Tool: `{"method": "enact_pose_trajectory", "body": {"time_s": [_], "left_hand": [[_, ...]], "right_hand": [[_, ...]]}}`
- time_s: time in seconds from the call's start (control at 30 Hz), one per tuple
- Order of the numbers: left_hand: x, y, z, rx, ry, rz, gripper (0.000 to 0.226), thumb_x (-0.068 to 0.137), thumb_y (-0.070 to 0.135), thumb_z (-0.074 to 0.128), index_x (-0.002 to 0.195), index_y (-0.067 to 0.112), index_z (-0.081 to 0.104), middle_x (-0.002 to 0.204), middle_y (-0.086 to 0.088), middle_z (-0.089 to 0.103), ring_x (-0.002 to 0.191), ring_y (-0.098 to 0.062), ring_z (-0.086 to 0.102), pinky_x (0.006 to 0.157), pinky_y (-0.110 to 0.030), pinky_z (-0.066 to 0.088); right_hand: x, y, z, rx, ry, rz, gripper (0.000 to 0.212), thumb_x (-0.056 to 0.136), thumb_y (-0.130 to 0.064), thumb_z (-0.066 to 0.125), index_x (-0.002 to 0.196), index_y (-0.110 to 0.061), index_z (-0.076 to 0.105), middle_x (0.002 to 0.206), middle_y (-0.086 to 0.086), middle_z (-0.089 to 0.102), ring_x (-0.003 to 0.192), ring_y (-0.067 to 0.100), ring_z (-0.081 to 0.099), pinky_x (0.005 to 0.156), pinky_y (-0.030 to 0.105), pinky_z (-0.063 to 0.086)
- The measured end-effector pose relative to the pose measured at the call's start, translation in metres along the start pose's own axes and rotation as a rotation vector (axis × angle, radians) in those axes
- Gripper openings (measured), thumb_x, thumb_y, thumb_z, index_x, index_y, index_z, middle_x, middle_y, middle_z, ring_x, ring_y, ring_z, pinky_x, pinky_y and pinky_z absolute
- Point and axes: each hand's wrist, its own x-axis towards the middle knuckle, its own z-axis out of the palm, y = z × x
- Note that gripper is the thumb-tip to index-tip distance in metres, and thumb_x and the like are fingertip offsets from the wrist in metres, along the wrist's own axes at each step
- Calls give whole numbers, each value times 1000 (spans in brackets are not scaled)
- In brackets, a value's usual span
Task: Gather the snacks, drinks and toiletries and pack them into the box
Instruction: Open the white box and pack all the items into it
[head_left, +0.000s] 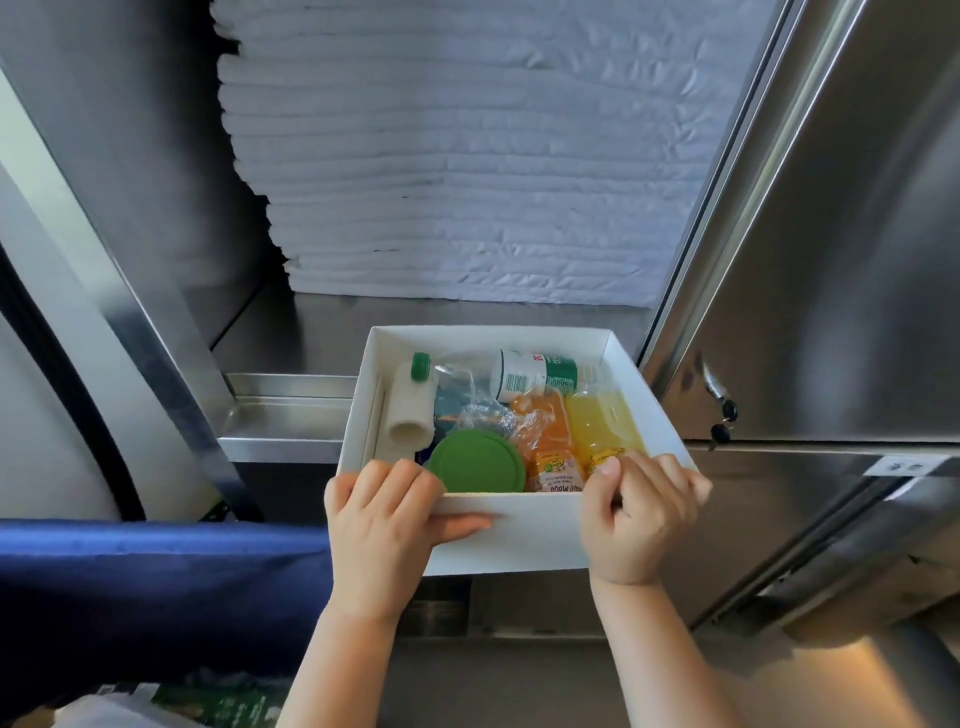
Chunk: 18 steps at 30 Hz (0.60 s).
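I saw my left hand (382, 525) and right hand (636, 517) each in a closed grip on the near wall of the white cardboard box (511, 535), fingers hooked over its rim. Inside lay a green round lid (475, 462), orange (553, 452) and yellow juice bottles (605, 431), and a green-capped clear bottle (498, 371), before stacked white cloths (467, 182).

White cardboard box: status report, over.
Left hand and right hand both grip the white cardboard box at its near wall. Box packed: bottles, round green lid. Nothing in the way.
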Motion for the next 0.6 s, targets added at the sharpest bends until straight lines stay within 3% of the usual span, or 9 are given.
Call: {"method": "enact_pose_trajectory", "body": {"time_s": [0.3, 0.6], "left_hand": [[21, 29, -26, 12, 85, -1, 48, 78, 66, 58, 73, 21, 40, 58, 1, 49, 64, -16, 37, 63, -30, 25], [50, 111, -89, 60, 187, 36, 41, 80, 60, 61, 72, 25, 42, 56, 2, 51, 62, -17, 37, 62, -31, 25]], "right_hand": [[37, 4, -22, 187, -11, 11, 48, 88, -11, 41, 41, -5, 35, 40, 4, 36, 39, 23, 32, 54, 33, 26], [78, 29, -109, 297, 89, -29, 48, 88, -8, 40, 40, -6, 33, 41, 4, 32, 41, 20, 27, 58, 30, 21]]}}
